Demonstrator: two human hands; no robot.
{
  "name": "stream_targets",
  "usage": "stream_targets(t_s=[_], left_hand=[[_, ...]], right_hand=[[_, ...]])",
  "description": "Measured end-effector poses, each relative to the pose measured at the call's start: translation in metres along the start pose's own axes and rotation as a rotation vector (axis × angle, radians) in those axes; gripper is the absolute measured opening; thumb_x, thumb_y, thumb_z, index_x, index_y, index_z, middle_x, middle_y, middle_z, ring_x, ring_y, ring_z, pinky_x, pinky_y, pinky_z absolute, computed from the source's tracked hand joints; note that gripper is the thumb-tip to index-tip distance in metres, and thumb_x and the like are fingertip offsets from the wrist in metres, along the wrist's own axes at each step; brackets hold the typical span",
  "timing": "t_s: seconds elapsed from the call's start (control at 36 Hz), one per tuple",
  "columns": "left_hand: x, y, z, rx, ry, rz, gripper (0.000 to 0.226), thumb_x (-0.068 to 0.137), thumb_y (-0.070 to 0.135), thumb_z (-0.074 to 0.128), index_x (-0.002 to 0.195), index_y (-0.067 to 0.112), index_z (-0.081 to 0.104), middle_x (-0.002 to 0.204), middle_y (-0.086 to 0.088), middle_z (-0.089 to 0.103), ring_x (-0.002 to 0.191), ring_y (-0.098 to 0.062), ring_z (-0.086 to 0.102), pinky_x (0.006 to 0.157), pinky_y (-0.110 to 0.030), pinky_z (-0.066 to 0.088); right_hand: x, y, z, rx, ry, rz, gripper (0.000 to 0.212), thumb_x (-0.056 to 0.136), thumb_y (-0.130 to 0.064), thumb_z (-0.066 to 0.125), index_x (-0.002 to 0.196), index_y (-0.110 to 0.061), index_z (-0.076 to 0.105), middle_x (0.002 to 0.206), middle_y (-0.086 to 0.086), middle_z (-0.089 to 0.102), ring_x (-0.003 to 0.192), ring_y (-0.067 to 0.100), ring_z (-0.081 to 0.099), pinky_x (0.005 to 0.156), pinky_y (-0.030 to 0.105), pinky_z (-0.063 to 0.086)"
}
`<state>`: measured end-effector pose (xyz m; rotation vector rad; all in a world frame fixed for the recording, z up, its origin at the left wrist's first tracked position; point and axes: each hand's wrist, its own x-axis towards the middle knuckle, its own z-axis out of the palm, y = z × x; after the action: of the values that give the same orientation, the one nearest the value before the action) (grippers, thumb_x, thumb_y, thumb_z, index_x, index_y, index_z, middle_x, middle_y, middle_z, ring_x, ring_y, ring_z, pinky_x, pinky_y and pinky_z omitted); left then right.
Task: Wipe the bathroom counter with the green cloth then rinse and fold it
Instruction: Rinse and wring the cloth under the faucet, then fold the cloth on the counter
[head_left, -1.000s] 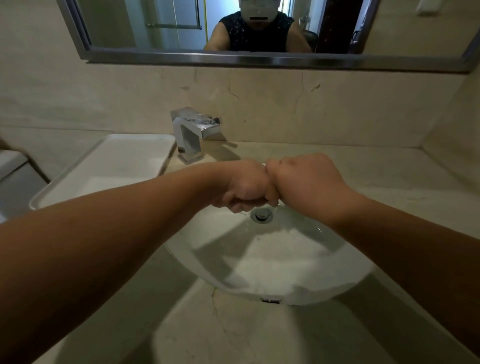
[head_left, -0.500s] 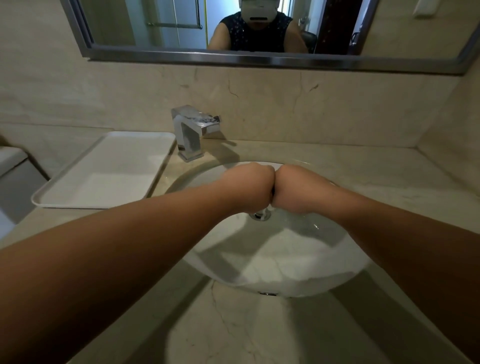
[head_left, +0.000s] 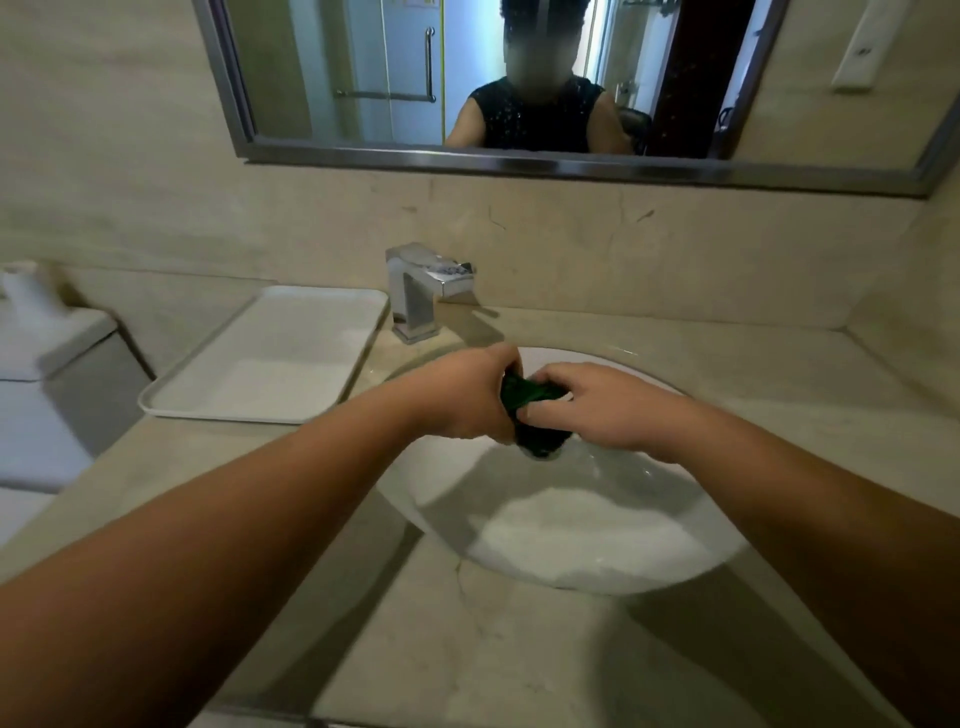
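Note:
The green cloth (head_left: 530, 410) is bunched into a dark, tight wad above the white oval basin (head_left: 597, 545). My left hand (head_left: 462, 397) grips its left side and my right hand (head_left: 602, 410) grips its right side, the two hands close together. Only a small part of the cloth shows between my fingers and below them. The beige stone counter (head_left: 467, 639) surrounds the basin.
A square chrome tap (head_left: 421, 291) stands behind the basin to the left, with no water seen running. A white tray (head_left: 270, 358) lies on the counter at the left. A white toilet tank (head_left: 47, 374) is beyond the counter's left end. A mirror (head_left: 519, 78) hangs above.
My fists were pressed together hiding the cloth; now they have eased apart and turned so the green cloth shows between them. My view has tilted up and back.

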<state>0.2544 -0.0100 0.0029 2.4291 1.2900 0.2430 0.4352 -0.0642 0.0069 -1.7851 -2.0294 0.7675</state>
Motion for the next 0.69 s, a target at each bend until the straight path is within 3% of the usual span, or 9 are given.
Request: stream_targets(t_s=[0.06, 0.14, 0.28, 0.42, 0.5, 0.61, 0.69], left_hand=[[-0.012, -0.009, -0.007, -0.146, -0.031, -0.021, 0.047, 0.076, 0.025, 0.091, 0.110, 0.028, 0.058, 0.099, 0.002, 0.070, 0.082, -0.022, 0.072, 0.063, -0.037, 0.063], [-0.030, -0.025, -0.016, -0.324, -0.047, -0.028, 0.043, 0.078, 0.019, 0.090, 0.110, 0.029, 0.064, 0.100, 0.000, 0.074, 0.085, -0.024, 0.074, 0.066, -0.032, 0.064], [-0.052, -0.046, -0.024, -0.469, -0.061, -0.073, 0.040, 0.083, 0.016, 0.088, 0.116, 0.024, 0.068, 0.102, -0.007, 0.077, 0.089, -0.030, 0.075, 0.071, -0.040, 0.063], [-0.066, -0.058, -0.034, -0.518, -0.096, -0.130, 0.038, 0.084, 0.024, 0.089, 0.116, 0.027, 0.068, 0.103, -0.008, 0.077, 0.072, -0.018, 0.072, 0.059, -0.030, 0.055], [-0.073, -0.066, -0.040, -0.484, -0.088, -0.141, 0.034, 0.082, 0.026, 0.090, 0.110, 0.025, 0.071, 0.101, -0.007, 0.077, 0.076, -0.019, 0.074, 0.062, -0.032, 0.056], [-0.079, -0.074, -0.043, -0.525, -0.033, -0.115, 0.037, 0.080, 0.017, 0.091, 0.109, 0.024, 0.070, 0.099, -0.005, 0.075, 0.079, -0.017, 0.070, 0.068, -0.037, 0.055], [-0.087, -0.079, -0.050, -0.585, 0.002, -0.099, 0.047, 0.079, 0.011, 0.089, 0.116, 0.029, 0.065, 0.108, -0.006, 0.071, 0.089, -0.019, 0.067, 0.071, -0.032, 0.055]], right_hand=[[0.000, 0.000, 0.004, 0.109, 0.016, 0.003, 0.024, 0.091, -0.036, 0.075, 0.112, -0.025, 0.071, 0.104, -0.003, 0.076, 0.095, 0.019, 0.072, 0.077, 0.033, 0.057], [0.004, -0.001, 0.010, 0.179, 0.007, -0.021, 0.027, 0.085, -0.027, 0.082, 0.109, -0.025, 0.071, 0.106, -0.004, 0.076, 0.098, 0.016, 0.073, 0.083, 0.034, 0.058], [0.008, -0.012, 0.020, 0.206, 0.052, -0.158, 0.027, 0.088, -0.015, 0.080, 0.114, -0.023, 0.076, 0.109, -0.008, 0.076, 0.094, 0.003, 0.073, 0.084, 0.024, 0.056], [0.019, -0.026, 0.027, 0.224, 0.149, -0.177, 0.009, 0.090, -0.019, 0.077, 0.091, -0.026, 0.082, 0.088, -0.005, 0.080, 0.090, 0.016, 0.075, 0.093, 0.046, 0.059], [0.024, -0.038, 0.029, 0.257, 0.084, -0.188, 0.006, 0.090, -0.024, 0.078, 0.096, -0.025, 0.080, 0.095, -0.001, 0.080, 0.096, 0.026, 0.074, 0.093, 0.054, 0.059], [0.027, -0.051, 0.039, 0.305, -0.174, -0.122, 0.036, 0.094, -0.026, 0.076, 0.129, -0.027, 0.068, 0.119, -0.004, 0.076, 0.113, 0.015, 0.071, 0.104, 0.046, 0.056], [0.030, -0.059, 0.048, 0.367, -0.279, -0.107, 0.033, 0.095, -0.026, 0.075, 0.127, -0.029, 0.066, 0.121, -0.002, 0.077, 0.119, 0.015, 0.069, 0.111, 0.041, 0.050]])
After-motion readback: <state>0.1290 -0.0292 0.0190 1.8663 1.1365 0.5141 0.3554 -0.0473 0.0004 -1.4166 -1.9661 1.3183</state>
